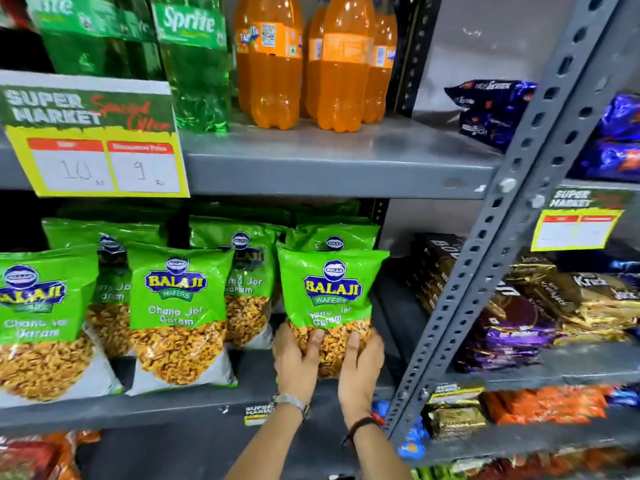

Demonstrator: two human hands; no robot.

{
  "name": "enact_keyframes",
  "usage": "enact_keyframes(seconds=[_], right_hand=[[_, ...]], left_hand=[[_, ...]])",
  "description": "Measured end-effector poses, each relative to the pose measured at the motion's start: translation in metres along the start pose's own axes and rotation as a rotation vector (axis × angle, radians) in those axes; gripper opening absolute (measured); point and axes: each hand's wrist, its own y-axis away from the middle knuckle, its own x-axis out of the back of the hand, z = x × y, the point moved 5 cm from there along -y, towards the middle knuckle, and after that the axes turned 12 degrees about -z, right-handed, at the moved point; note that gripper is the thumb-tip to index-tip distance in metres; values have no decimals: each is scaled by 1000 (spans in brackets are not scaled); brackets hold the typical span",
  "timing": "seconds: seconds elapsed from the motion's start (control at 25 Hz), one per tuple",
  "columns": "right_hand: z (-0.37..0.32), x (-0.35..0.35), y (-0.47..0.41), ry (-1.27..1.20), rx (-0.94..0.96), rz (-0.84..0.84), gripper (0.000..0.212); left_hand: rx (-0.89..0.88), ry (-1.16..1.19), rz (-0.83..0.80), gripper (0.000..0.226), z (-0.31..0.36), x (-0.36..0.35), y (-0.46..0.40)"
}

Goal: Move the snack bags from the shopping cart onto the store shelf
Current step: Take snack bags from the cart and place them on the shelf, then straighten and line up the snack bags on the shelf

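A green Balaji snack bag [330, 292] stands upright at the right end of the middle grey shelf [194, 408]. My left hand [296, 362] grips its lower left corner and my right hand [360, 365] grips its lower right corner, fingers over the front. Several more green bags of the same kind [180, 313] stand in rows to its left and behind it. The shopping cart is not in view.
A slotted grey upright post [491, 244] rises just right of my hands. Green and orange soda bottles [273, 60] fill the shelf above, with a price sign [93, 140] hanging from its edge. Dark biscuit packs [519, 306] fill the neighbouring bay.
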Motion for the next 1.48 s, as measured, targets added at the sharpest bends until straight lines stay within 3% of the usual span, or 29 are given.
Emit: enact_keyframes(seconds=[0.24, 0.4, 0.44, 0.56, 0.72, 0.96, 1.12, 1.24, 1.4, 1.48], right_hand=[[16, 3, -12, -73, -85, -161, 62], [13, 8, -10, -141, -47, -85, 101], [8, 11, -14, -183, -25, -44, 95], [-13, 17, -34, -319, 78, -6, 39], [-34, 25, -56, -312, 156, 28, 6], [-45, 33, -63, -250, 158, 3, 11], [5, 24, -38, -298, -72, -40, 35], [33, 11, -20, -267, -157, -113, 48], [35, 9, -26, -242, -109, -105, 33], [37, 9, -29, -238, -103, -135, 36]], left_hand=[[39, 64, -5, 49, -13, -17, -6], [-9, 173, -13, 60, -11, -14, -1], [-33, 205, 15, 59, -7, -12, -4], [-75, 265, 88, 40, 9, -4, -22], [-57, 250, 180, 16, 18, 10, -45], [-49, 182, 187, 11, 18, 13, -51], [-61, 301, 113, 8, -4, 3, -26], [-39, 261, 21, 23, -25, -15, -2], [-47, 229, 26, 29, -25, -21, -8], [-56, 204, 31, 30, -26, -21, -11]])
